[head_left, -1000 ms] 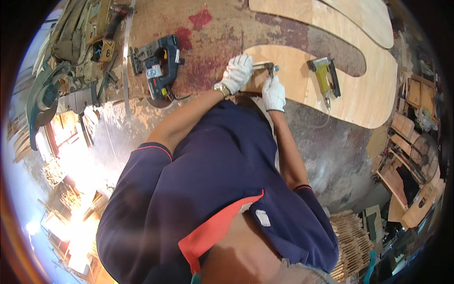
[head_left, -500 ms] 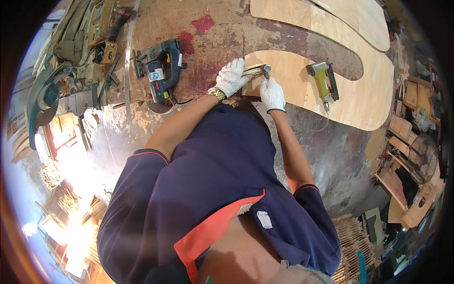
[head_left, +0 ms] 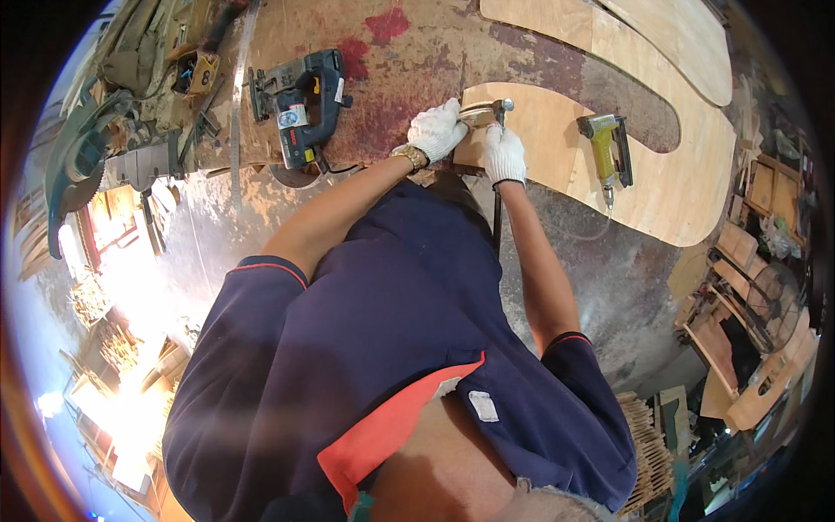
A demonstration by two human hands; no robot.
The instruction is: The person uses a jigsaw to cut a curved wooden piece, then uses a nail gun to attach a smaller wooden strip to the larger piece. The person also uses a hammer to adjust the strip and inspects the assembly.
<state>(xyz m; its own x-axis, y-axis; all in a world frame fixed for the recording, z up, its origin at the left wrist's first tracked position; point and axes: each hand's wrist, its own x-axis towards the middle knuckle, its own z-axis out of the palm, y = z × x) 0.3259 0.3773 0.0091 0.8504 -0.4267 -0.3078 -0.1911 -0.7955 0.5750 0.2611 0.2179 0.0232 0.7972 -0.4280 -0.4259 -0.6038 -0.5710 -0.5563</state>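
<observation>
My left hand [head_left: 437, 132], in a white knitted glove, is closed around the near end of a small stack of thin, pale wooden strips [head_left: 477, 113]. The strips lie over the left end of a curved plywood panel [head_left: 531, 109]. In my right hand [head_left: 504, 157], also gloved, is a hammer [head_left: 503, 105]. Its metal head sits beside the far end of the strips, and its dark handle runs down below my wrist. Whether the head touches the strips I cannot tell. The fingertips of my left hand are partly hidden.
A yellow-green air nailer [head_left: 602, 150] with a hose lies on the panel, right of my hands. To the left a dark blue jigsaw [head_left: 304, 113] rests on the stained workbench [head_left: 409, 65]. Larger plywood panels [head_left: 661, 52] lie far right. A circular-bladed saw [head_left: 78, 170] stands far left.
The whole view has shifted a little. The hammer's handle now shows below my right hand, and its head stands slightly farther from me. My left hand keeps its grip on the strips.
</observation>
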